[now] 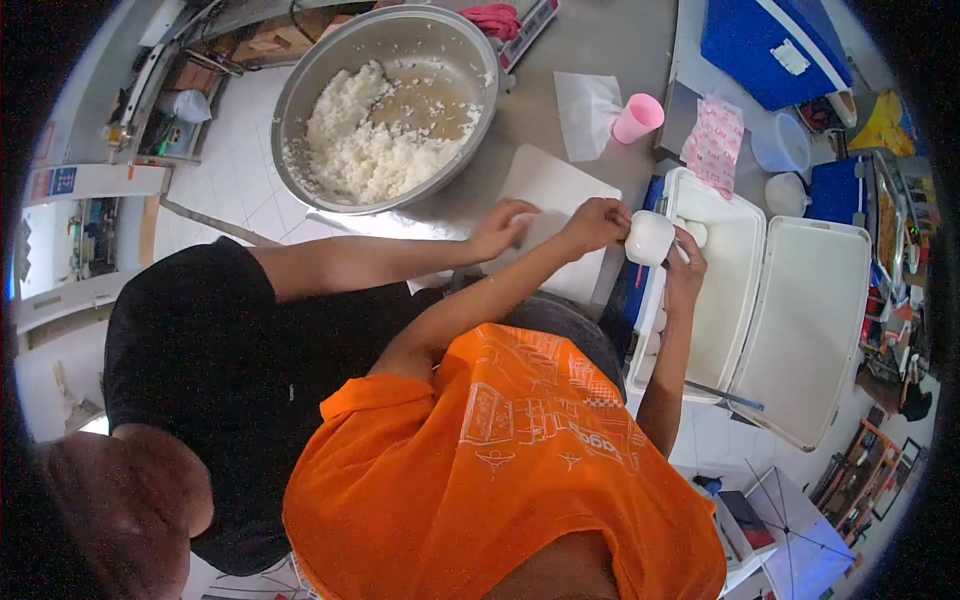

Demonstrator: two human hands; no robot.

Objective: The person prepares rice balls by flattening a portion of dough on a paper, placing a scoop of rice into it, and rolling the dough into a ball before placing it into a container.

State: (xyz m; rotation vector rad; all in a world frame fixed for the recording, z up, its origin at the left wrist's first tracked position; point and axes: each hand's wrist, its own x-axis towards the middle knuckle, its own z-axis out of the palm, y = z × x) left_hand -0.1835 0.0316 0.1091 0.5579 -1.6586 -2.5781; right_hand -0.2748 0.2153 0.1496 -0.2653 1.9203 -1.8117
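Both of my hands hold a rounded white wrapped packet (649, 238) just over the near side of a white-lined cooler box (726, 300). My left hand (596, 227) pinches its left side with bent fingers. From the right, my right hand (686, 266) grips it, with its fingertips partly hidden behind the packet. Several similar white packets (695, 231) lie inside the cooler along its near wall. To the left, a co-worker's hand (506, 227) is over white paper sheets (559, 187) on the metal table.
A large metal pot (281, 142) of cooked white rice (390, 161) stands at the back left, by a scale (529, 34). A pink cup (639, 118) rests on a translucent sheet (585, 112). The cooler's lid (806, 322) hangs open rightward; a blue cooler (772, 56) stands beyond.
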